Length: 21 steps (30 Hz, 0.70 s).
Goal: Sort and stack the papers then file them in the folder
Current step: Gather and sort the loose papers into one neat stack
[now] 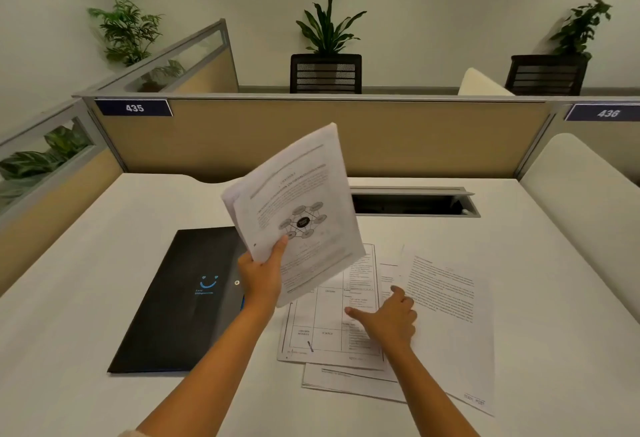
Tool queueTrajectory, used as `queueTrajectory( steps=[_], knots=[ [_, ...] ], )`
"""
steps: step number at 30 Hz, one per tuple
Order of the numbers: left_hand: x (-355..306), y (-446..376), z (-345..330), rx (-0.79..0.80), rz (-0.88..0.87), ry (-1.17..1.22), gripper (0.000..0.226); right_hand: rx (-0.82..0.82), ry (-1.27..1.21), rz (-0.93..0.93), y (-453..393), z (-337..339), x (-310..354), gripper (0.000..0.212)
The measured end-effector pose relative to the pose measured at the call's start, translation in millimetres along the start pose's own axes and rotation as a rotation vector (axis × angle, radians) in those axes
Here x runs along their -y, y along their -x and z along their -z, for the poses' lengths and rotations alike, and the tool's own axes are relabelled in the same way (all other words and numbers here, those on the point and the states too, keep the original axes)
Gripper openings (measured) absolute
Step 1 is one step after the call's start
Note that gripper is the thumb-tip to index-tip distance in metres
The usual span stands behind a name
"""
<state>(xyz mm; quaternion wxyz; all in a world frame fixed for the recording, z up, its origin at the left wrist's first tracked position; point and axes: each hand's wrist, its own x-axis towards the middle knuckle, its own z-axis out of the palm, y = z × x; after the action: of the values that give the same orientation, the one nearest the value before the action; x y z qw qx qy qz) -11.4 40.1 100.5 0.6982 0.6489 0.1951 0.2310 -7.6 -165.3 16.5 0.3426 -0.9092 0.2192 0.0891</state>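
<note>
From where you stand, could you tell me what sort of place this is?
Most likely an open-plan office. A white desk stands between partition panels bearing numbered plates, 435 and 436; office chairs stand beyond, and a black folder lies beside loose papers.

Soft, even, warm indoor light is falling from overhead; the white desk [104, 263] is glowing without glare; shadows are lying faint; wide-angle distortion is bending the partition [311, 139] edges; fine print is blurring slightly.
</note>
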Motion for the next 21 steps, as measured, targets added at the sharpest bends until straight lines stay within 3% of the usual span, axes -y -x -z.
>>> queueTrajectory(
  steps=[2,5,8,13,15,18,21],
  knots=[
    [-6,-2,6,-0.028,0.021,0.018,0.012,0.006,0.104,-0.018,7,-9,3,0.124],
    [-11,-2,13,-0.042,0.038,0.045,0.021,-0.009,0.162,-0.002,13,-21,3,0.116],
    [-12,1,16,-0.081,0.073,0.068,0.032,0.007,0.090,0.003,16,-23,8,0.107],
    [-8,4,19,-0.130,0.151,0.098,0.028,0.073,-0.142,-0.038,16,-20,9,0.095],
    [-8,3,19,-0.123,0.155,0.091,0.030,0.081,-0.167,-0.012,16,-18,4,0.084],
    [-9,2,20,-0.109,0.176,0.105,0.032,0.084,-0.255,0.066,18,-15,-6,0.050],
    [-8,1,19,-0.105,0.218,0.122,0.034,0.043,-0.461,0.082,19,-3,-16,0.040]
  ],
)
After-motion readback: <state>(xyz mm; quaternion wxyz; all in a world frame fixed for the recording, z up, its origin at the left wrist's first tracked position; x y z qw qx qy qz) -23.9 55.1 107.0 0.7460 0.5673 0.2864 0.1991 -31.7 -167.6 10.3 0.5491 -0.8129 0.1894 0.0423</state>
